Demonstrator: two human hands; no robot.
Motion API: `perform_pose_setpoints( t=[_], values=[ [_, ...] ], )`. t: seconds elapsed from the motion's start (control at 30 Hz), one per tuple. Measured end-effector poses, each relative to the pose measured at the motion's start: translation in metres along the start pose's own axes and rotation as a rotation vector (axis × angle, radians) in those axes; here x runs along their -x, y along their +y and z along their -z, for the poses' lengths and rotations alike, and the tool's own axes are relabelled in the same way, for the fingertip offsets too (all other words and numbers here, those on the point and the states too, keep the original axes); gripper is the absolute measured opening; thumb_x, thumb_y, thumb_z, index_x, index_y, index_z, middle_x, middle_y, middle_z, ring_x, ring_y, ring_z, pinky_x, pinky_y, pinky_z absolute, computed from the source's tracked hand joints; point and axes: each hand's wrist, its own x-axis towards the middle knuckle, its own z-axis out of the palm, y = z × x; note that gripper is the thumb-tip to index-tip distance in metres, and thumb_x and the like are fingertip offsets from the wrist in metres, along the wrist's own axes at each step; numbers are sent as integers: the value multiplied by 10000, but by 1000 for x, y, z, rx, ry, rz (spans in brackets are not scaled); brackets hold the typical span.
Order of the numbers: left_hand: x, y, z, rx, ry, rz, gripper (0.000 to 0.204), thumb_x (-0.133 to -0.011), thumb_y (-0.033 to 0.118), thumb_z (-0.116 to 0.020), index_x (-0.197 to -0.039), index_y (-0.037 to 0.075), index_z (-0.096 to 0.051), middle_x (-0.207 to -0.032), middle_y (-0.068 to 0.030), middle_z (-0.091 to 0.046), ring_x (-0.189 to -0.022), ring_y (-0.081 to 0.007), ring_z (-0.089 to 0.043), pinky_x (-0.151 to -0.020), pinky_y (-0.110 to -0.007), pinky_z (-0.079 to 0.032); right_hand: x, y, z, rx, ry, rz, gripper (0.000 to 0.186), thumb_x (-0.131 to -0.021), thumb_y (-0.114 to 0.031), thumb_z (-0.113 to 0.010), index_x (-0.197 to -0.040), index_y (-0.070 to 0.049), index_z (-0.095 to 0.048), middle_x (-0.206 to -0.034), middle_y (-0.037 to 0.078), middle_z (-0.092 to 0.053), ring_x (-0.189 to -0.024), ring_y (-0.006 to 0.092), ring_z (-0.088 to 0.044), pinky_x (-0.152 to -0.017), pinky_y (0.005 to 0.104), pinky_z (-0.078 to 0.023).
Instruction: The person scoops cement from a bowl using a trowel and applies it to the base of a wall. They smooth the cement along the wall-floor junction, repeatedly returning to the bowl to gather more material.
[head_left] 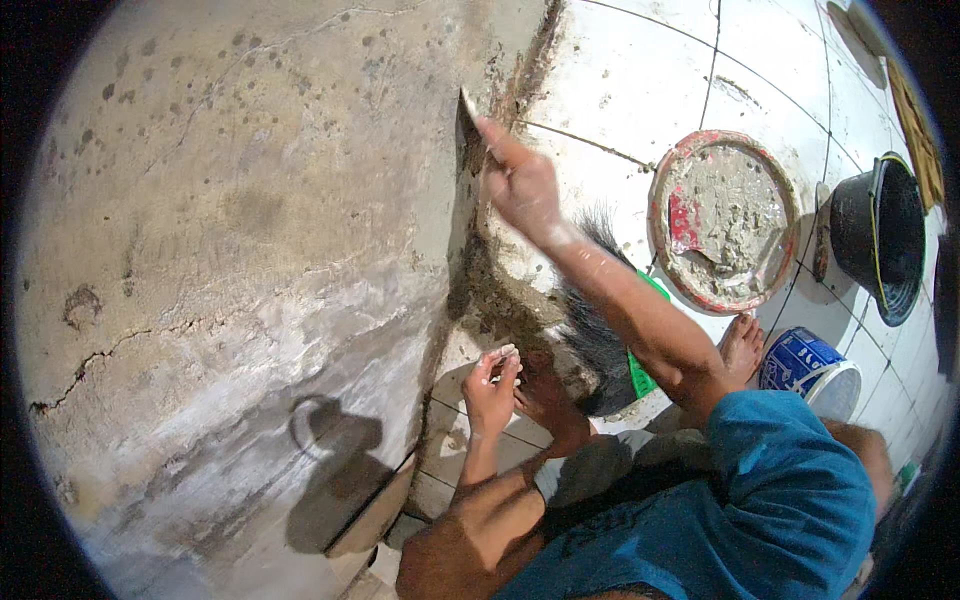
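My right hand (522, 192) is closed around a trowel (466, 112), its index finger stretched along the tool. The narrow metal blade lies against the lower edge of the wall (300, 170), where wet grey mortar runs along the corner with the floor. Most of the trowel is hidden by the hand. Lower down, my left hand (489, 392) is closed with its fingertips pinched together, smeared with pale mortar; whatever they hold is too small to make out. That hand is above the floor beside my foot, apart from the wall.
A round red-rimmed tray (660, 200) of wet mortar sits on the white tiles, right of my forearm. Beyond it stands a black bucket (880, 235), with a blue-and-white pail (812, 372) nearer. A black-bristled green broom (600, 335) lies under my arm. Loose dirt (500, 300) lines the corner.
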Motion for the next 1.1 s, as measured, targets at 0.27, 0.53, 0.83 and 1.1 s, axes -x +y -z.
perform_pose_setpoints(
  t=[0.27,0.53,0.83,1.1],
  values=[
    [-3,12,-8,-283,36,-108,211,-927,96,-697,-1107,-7,-733,-988,-120,-754,-915,-164,-692,-830,-337,-549,60,-37,-45,40,38,121,771,-786,30,-587,-1537,-84,-453,-1422,296,-564,-1111,432,-683,-895,478,-605],
    [-25,-28,9,-40,18,-164,324,-970,100,-701,-1235,-78,-646,-1140,-150,-732,-1042,-214,-698,-925,-360,-549,21,-39,98,196,-482,127,341,-863,-169,-621,-1166,-53,-726,-933,193,-762,-864,359,-755,-774,454,-613],
    [-9,64,-2,-471,-349,-146,367,-983,142,-706,-1281,-63,-644,-1127,-174,-755,-1028,-213,-733,-890,-330,-565,-5,-24,385,691,-540,-383,380,-925,-179,-607,-1229,10,-732,-956,160,-754,-764,180,-701,-658,347,-594],
    [-3,193,-94,-802,-537,-659,403,-947,180,-717,-1285,-24,-636,-1135,-227,-726,-1017,-363,-726,-889,-425,-559,106,46,418,421,-145,-1057,203,-857,-99,-609,-805,74,-702,-697,103,-653,-612,177,-623,-532,408,-516]
  ],
)
